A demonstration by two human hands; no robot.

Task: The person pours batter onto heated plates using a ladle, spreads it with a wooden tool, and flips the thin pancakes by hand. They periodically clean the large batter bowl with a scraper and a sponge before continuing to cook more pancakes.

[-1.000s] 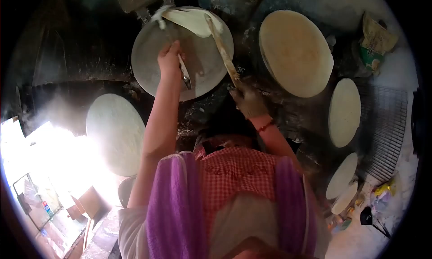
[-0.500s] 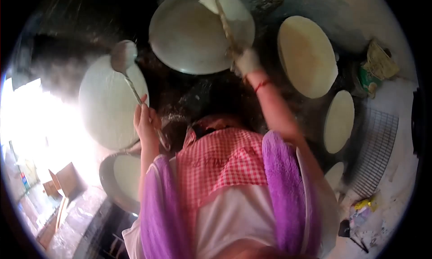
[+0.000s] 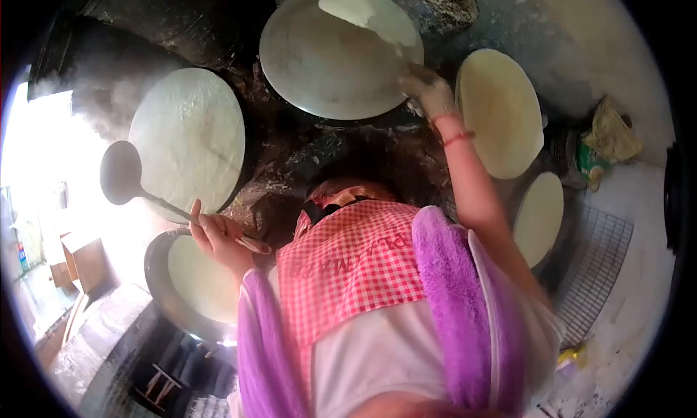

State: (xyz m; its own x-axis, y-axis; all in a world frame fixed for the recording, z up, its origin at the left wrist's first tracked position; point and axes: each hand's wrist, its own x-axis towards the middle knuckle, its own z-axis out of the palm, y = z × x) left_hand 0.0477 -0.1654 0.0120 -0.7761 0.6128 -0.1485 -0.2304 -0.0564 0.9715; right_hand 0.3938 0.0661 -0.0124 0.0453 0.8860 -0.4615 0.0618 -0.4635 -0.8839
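Left hand [image 3: 218,235] closed round the thin handle of a long dull-metal ladle [image 3: 122,172], down-left of the round grey metal griddle [image 3: 319,66]. It looks stiff and light, best held at the handle end. Right hand [image 3: 430,90], arm stretched, sits at the griddle's right rim by the pale soft batter sheet [image 3: 367,11], which likely tears easily. Grip blurred, can't tell.

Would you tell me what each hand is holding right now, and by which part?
The left hand grips a ladle near the end of its handle. The right hand is at the griddle; its hold cannot be told.
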